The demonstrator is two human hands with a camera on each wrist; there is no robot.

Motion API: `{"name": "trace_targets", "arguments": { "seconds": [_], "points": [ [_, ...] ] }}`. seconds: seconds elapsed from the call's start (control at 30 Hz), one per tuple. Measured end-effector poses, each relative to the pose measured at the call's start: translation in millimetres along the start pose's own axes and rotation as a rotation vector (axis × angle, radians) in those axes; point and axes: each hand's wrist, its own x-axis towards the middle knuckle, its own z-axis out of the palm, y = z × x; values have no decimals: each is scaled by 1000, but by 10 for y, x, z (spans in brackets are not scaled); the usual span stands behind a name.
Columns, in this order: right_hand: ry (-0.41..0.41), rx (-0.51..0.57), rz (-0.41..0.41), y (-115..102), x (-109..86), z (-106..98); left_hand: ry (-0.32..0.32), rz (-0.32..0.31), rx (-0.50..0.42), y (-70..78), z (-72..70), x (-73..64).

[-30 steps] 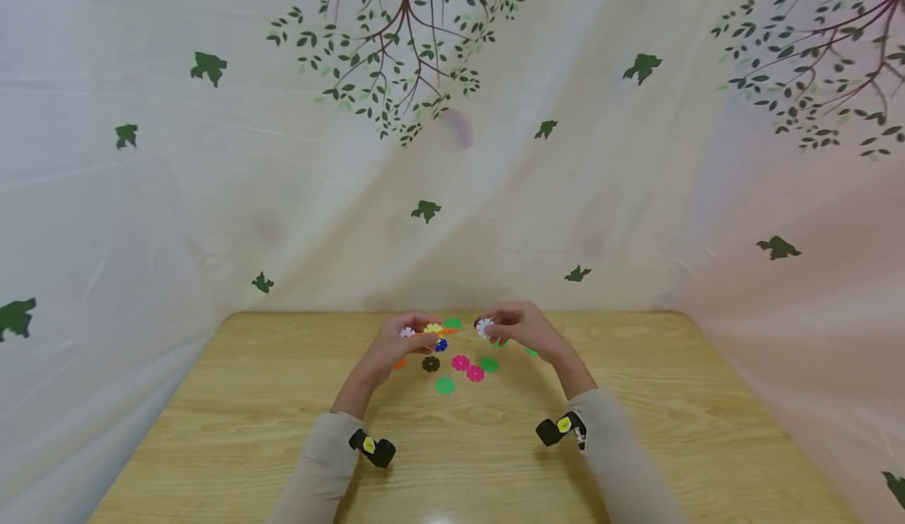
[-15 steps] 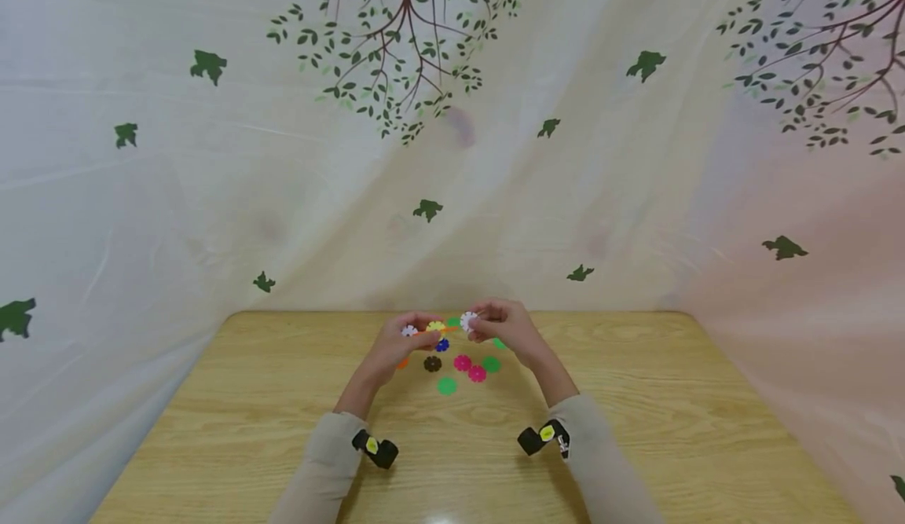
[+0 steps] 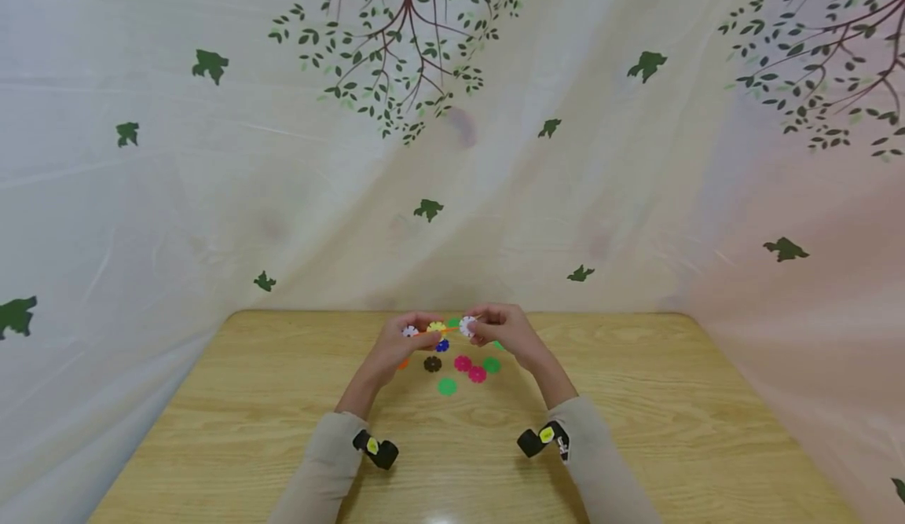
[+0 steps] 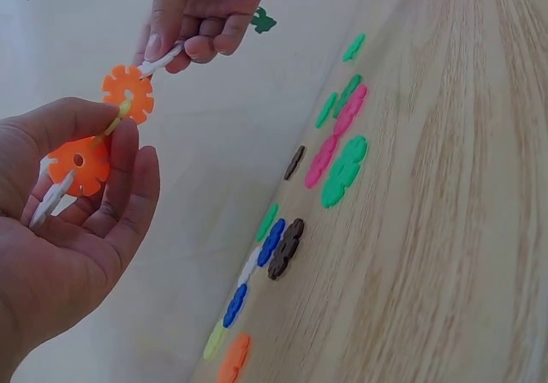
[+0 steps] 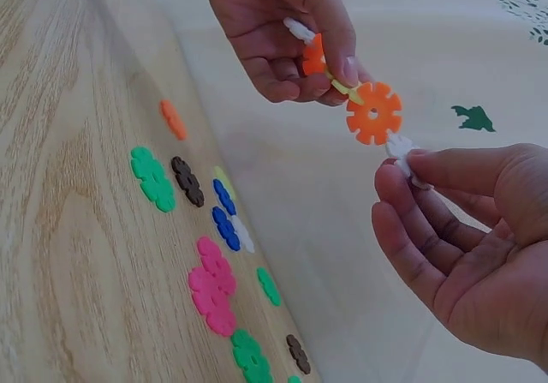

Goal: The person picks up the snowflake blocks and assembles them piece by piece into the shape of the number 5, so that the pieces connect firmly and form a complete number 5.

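My left hand (image 3: 387,349) pinches the yellow notched disc (image 4: 125,109) of a short chain of flower-shaped interlocking discs. On either side of the yellow disc sits an orange disc (image 5: 374,114), and a white disc (image 4: 51,201) hangs at the chain's near end. Between thumb and fingers, my right hand (image 3: 511,337) pinches another white disc (image 5: 399,150). Its edge meets the rim of the outer orange disc; how deep the notches engage is hard to tell. Both hands are raised above the table's far part.
Loose discs lie on the wooden table (image 3: 452,445) below the hands: pink (image 3: 463,363), green (image 3: 447,386), brown (image 3: 432,364), blue (image 3: 441,346) and orange (image 4: 234,359) among them. A printed cloth (image 3: 339,218) hangs behind the far edge.
My right hand has moved left with its white disc, up against the orange end of the chain. The left hand has stayed nearly in place, holding the chain.
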Motion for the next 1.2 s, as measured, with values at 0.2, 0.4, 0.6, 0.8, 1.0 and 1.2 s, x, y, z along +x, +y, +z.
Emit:
{"name": "trace_targets", "arguments": {
  "seconds": [0.2, 0.4, 0.6, 0.8, 1.0, 1.2],
  "points": [
    [-15, -45, -16, 11, 1, -5, -21, 3, -2, -6, 13, 2],
    [11, -78, -35, 13, -7, 6, -45, -9, -29, -12, 33, 6],
    [47, -55, -59, 0, -4, 39, -46, -40, -57, 3, 52, 16],
    [74, 18, -79, -2, 17, 84, -33, -34, -67, 11, 50, 17],
    [102, 57, -119, 40, 33, 145, 25, -32, -7, 42, 39, -16],
    [117, 54, -198, 66, 48, 204, 50, -28, 32, 71, 34, -41]
  ]
}}
